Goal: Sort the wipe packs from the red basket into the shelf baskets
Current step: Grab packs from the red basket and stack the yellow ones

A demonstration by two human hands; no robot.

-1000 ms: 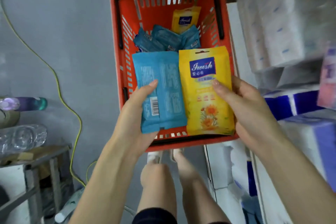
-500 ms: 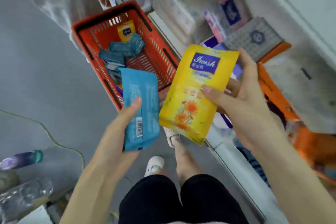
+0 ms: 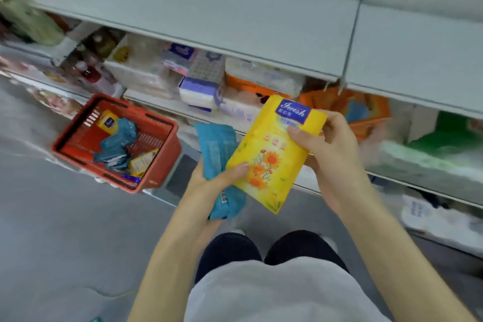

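My left hand (image 3: 209, 183) grips a blue wipe pack (image 3: 218, 154), and its thumb rests on the lower edge of a yellow wipe pack (image 3: 271, 154). My right hand (image 3: 329, 149) holds that yellow pack by its top, near the blue label. Both packs are up in front of the shelf. The red basket (image 3: 156, 165) stands on the floor at the left with several blue packs (image 3: 117, 146) and yellow packs (image 3: 108, 120) inside. An orange shelf basket (image 3: 371, 110) sits on the shelf just behind the yellow pack, partly hidden.
Grey shelf boards (image 3: 235, 15) jut out overhead. Tissue packs (image 3: 201, 89) fill the shelf at the middle, bottles (image 3: 91, 70) stand to the left, and green packs (image 3: 449, 136) lie to the right. More white packs (image 3: 431, 214) sit on the bottom shelf. Grey floor lies below left.
My view has swung from the red basket to the shelf. Both hands carried the blue and yellow packs away from the basket, and the packs now overlap with my left thumb on the yellow one.
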